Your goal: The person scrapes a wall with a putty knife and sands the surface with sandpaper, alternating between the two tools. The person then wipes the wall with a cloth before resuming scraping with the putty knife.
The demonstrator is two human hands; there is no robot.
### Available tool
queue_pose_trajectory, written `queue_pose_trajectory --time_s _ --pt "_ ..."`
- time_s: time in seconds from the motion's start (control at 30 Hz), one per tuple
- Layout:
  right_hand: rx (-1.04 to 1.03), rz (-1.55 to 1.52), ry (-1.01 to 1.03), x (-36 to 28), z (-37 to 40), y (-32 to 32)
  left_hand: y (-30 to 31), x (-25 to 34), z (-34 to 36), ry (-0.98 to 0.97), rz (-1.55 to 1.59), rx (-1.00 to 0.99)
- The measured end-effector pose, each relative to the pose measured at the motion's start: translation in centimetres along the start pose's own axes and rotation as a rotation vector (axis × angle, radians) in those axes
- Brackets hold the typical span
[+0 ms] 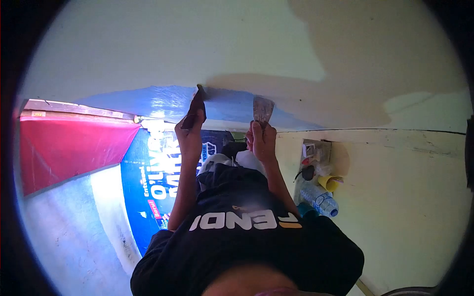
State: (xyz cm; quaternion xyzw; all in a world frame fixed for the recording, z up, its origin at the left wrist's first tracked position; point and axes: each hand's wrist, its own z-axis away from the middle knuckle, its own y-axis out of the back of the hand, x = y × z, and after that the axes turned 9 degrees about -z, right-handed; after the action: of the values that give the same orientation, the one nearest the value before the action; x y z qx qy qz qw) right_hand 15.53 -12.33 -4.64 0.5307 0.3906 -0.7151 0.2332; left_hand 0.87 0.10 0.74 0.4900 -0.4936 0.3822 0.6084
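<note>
My left hand (194,129) is closed around a dark brown flat piece (195,109), whose upper tip meets the pale wall surface (237,39) at the edge of a blue patch (227,106). To its right, my right hand (263,138) grips the handle end of a putty knife (263,109). The knife's broad, smeared metal blade points up and lies over the blue patch; whether it touches the wall I cannot tell. Both forearms reach up from my dark shirt (247,246).
A red panel (74,150) and a blue printed banner (148,182) are at the left. On the right, a recess holds a yellow cup (330,182), a clear plastic bottle (318,198) and small items. Shadows fall across the pale wall.
</note>
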Motion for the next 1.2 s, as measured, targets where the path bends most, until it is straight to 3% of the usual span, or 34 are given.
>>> queue_pose_trajectory --time_s 0.47,0.57,0.67,1.2 --pt "0.002 -0.028 -0.033 -0.7 0.3 -0.1 -0.2 1.0 0.6 0.012 0.023 -0.024" --pt "-0.071 -0.032 0.018 -3.2 0.2 -1.3 -0.3 0.5 0.6 0.004 -0.019 -0.028" --pt "-0.004 -0.030 -0.037 -1.5 0.2 -0.5 -0.3 0.9 0.6 0.006 0.050 -0.024" --pt "-0.044 0.021 -0.006 -1.1 -0.5 -0.3 -0.1 0.6 0.0 0.010 0.009 -0.034"
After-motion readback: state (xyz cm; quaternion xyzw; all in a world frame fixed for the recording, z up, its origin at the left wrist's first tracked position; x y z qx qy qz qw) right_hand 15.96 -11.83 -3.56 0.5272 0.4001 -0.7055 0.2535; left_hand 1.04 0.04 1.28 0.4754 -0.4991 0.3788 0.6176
